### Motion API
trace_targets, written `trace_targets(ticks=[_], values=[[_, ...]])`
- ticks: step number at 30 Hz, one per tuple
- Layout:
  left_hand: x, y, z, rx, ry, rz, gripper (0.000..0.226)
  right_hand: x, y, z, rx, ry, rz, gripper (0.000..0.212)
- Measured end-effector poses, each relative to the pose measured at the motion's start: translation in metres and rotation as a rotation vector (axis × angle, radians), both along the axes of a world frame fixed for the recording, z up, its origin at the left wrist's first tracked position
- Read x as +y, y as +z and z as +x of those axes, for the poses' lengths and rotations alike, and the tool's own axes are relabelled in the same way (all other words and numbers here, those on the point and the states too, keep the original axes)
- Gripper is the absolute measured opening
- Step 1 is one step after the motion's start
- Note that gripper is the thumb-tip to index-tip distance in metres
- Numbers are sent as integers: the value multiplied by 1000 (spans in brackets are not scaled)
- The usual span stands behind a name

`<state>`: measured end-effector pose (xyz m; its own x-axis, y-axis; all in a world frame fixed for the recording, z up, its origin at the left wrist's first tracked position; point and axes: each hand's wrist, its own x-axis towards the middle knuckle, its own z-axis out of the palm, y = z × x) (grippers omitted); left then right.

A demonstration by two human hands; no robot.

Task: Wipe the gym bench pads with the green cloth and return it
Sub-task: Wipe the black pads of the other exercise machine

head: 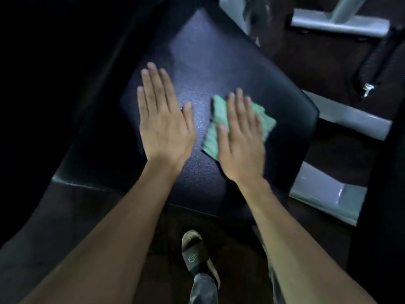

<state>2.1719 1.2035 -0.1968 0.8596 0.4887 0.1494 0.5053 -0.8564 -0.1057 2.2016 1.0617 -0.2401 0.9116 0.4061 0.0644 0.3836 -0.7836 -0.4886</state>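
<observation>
Head cam looks down on a dark bench pad (219, 69) with both hands flat on it. The left hand (163, 121) lies palm down on the bare vinyl, fingers straight and close together, holding nothing. The right hand (241, 137) presses the green cloth (217, 119) onto the pad's right side, fingers flat, not curled. A sandal (195, 252) shows on the near floor, grey frame bars (341, 23) far right.

Black textured bench pad (219, 69), glossy and tilted in view, green striped cloth (219, 113) crumpled flat on its right half, partly covered
</observation>
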Motion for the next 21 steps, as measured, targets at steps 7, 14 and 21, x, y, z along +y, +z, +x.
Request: trace_targets(ticks=[7,14,21], values=[[-32,-9,-29,-17,200,-42,75,62,22,108,48,-106,9,66],[-56,-6,-45,-151,581,-156,93,20,20,91,-283,991,-110,64],[-67,-15,-55,-312,636,-208,79,125,54,113,-167,509,-11,62]])
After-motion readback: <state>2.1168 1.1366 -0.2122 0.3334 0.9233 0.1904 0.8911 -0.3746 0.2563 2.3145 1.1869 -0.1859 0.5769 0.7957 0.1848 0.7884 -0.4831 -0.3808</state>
